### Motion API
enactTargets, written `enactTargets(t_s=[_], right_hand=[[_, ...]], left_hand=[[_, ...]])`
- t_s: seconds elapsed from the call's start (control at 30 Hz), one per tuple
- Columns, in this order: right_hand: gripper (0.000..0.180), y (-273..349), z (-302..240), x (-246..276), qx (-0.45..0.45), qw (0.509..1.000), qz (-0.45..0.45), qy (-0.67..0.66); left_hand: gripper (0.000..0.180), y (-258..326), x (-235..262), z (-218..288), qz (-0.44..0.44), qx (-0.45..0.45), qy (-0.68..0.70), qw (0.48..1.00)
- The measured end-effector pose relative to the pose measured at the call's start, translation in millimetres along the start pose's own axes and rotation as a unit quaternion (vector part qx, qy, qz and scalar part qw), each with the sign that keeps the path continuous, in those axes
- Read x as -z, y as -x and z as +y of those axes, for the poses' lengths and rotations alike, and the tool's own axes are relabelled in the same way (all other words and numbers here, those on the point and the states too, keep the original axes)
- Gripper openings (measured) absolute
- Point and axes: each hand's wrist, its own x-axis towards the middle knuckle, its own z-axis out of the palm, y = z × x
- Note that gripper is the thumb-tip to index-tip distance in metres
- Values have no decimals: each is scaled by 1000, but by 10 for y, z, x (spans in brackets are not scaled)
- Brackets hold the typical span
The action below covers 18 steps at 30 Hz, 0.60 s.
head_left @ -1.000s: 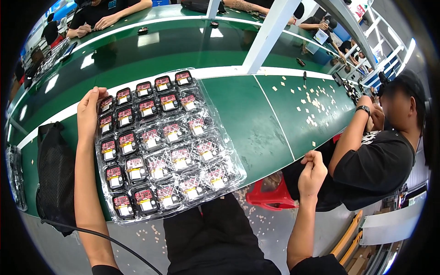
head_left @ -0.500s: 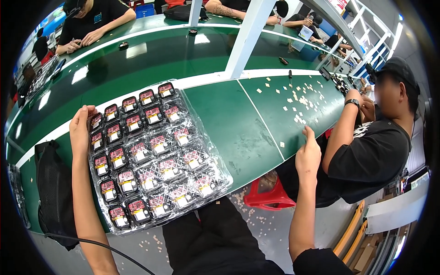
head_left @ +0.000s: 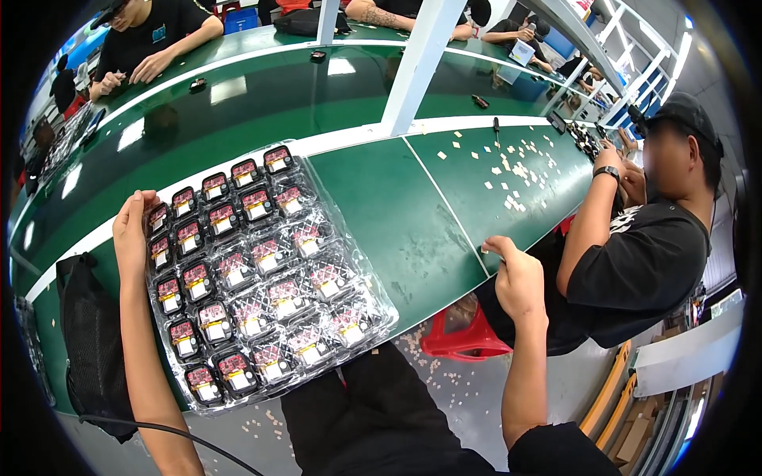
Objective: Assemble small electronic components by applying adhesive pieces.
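A clear plastic tray (head_left: 337, 208) lies on the green bench by the near edge, tilted in view. Rows of small black square devices (head_left: 214, 321) with red patterned faces and white labels fill it; shiny plastic glare blurs those on the right side. My left hand (head_left: 133, 226) grips the tray's far left corner, fingers curled at its rim. Over the bench's near edge, right of the tray, my right hand (head_left: 521, 282) is closed in a pinch. A small cream square piece (head_left: 485, 251) shows at its fingertips.
Loose cream squares (head_left: 520, 170) are scattered on the bench (head_left: 373, 186), others on the floor. A screwdriver (head_left: 496, 129) lies behind them. A co-worker (head_left: 643, 246) sits at right by a red stool (head_left: 464, 337). A white post (head_left: 421, 75) rises mid-bench; a black bag (head_left: 95, 333) lies left.
My right hand has come down and left to the small square, its fingers closing in a pinch. My left hand stays on the tray corner. The whole view has shifted slightly.
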Motion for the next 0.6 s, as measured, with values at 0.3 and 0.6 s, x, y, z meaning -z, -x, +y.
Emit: enactTargets(t_s=[0.3,0.6], right_hand=[[37,-68,245,-67,-114,990,81,2],[24,-303,373,-151,-158,984,78,28]], left_hand=[[39,4,-21,-11,-1,-3,3,1000],[38,14,-1,-20,-5,-5,10,1000]])
